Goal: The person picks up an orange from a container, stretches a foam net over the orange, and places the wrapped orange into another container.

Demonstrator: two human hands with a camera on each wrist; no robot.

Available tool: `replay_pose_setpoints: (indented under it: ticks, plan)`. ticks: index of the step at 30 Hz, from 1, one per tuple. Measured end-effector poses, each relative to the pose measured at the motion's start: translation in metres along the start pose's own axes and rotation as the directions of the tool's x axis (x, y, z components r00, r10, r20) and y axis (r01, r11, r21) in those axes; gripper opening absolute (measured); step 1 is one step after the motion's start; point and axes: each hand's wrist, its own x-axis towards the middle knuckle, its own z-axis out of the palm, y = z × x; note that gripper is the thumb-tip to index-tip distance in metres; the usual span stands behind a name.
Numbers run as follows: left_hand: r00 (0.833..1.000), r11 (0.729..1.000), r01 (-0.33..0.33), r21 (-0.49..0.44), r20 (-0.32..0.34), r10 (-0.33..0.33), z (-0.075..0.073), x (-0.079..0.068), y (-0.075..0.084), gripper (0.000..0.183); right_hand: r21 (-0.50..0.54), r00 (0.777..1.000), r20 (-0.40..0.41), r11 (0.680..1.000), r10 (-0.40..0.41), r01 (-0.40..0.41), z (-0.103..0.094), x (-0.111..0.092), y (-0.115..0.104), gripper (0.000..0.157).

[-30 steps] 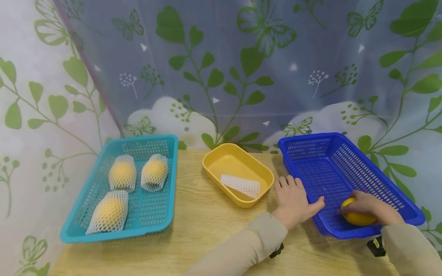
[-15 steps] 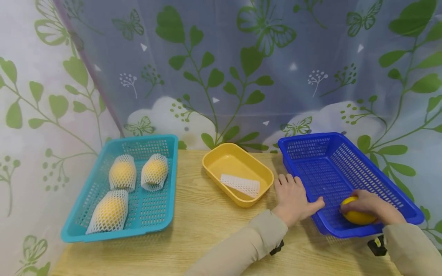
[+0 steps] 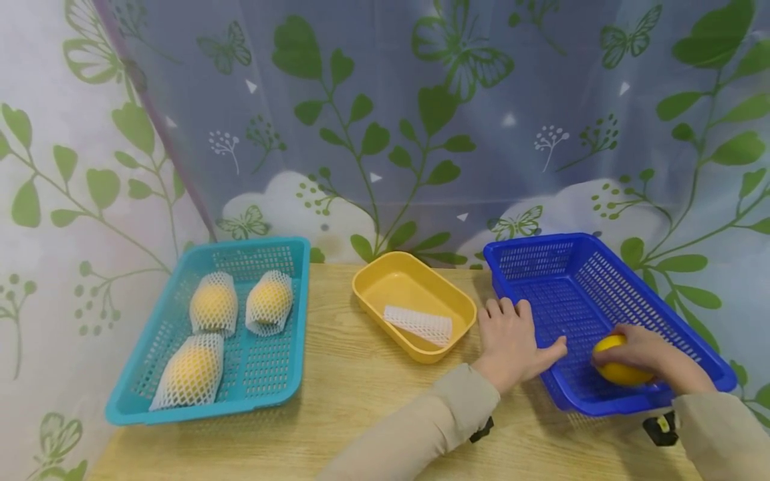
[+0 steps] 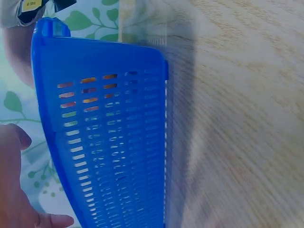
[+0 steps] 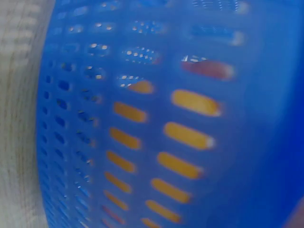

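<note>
My right hand (image 3: pixel 646 354) grips a smooth yellow mango (image 3: pixel 619 371) inside the blue basket (image 3: pixel 562 314), near its front end. In the right wrist view the mango's yellow (image 5: pixel 183 135) shows through the basket's slots, and that hand is mostly hidden. My left hand (image 3: pixel 508 344) lies at the basket's left rim, with fingers extended and thumb reaching over the edge. In the left wrist view the left hand (image 4: pixel 16 185) shows beside the rim of the basket (image 4: pixel 109 61); whether it presses on it I cannot tell.
A yellow tray (image 3: pixel 385 267) in the middle holds a white foam net sleeve (image 3: pixel 418 324). At the left, a teal basket (image 3: pixel 265 387) contains 3 mangoes (image 3: pixel 191 371) in white foam nets. A patterned curtain (image 3: pixel 385 133) stands behind the wooden table (image 3: pixel 337 374).
My right hand has risen very slightly with the mango in its grip. My left hand stays at the basket's rim.
</note>
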Motion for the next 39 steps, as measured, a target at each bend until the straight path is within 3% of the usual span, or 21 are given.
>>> replay_pose_setpoints:
  ticks: [10,15,21,26,29,33,36,39]
  plan:
    - [0.998,0.999,-0.03,-0.023,-0.062,0.028,-0.016,-0.003,-0.008,0.072,0.021,0.994,-0.1,0.999,-0.034,0.036,-0.005,-0.01,-0.018,0.075]
    - [0.995,0.995,-0.048,-0.084,-0.09,0.041,-0.029,-0.003,-0.013,0.072,0.025,0.99,-0.129,0.997,-0.063,0.067,-0.008,-0.016,-0.032,0.077]
    - [0.997,0.982,-0.056,-0.181,-0.055,0.047,-0.043,-0.007,-0.023,0.071,-0.011,0.977,-0.168,0.991,-0.13,0.13,-0.011,-0.03,-0.058,0.075]
    - [0.997,0.952,-0.072,-0.297,-0.033,0.065,-0.051,-0.014,-0.036,0.072,0.009,0.964,-0.197,0.983,-0.176,0.181,-0.012,-0.041,-0.077,0.072]
    - [0.996,0.898,-0.094,-0.43,-0.036,0.088,-0.053,-0.019,-0.047,0.067,0.098,0.966,-0.177,0.973,-0.189,0.208,-0.012,-0.047,-0.087,0.07]
    - [0.992,0.781,-0.125,-0.613,-0.06,0.112,-0.055,-0.027,-0.062,0.057,0.231,0.966,-0.14,0.941,-0.22,0.247,-0.011,-0.056,-0.102,0.062]
    - [0.99,0.711,-0.14,-0.689,-0.084,0.113,-0.057,-0.035,-0.071,0.051,0.315,0.962,-0.117,0.91,-0.246,0.271,-0.009,-0.062,-0.111,0.056]
    - [0.986,0.629,-0.166,-0.759,-0.111,0.126,-0.057,-0.041,-0.079,0.046,0.423,0.954,-0.098,0.856,-0.283,0.297,-0.005,-0.066,-0.119,0.049]
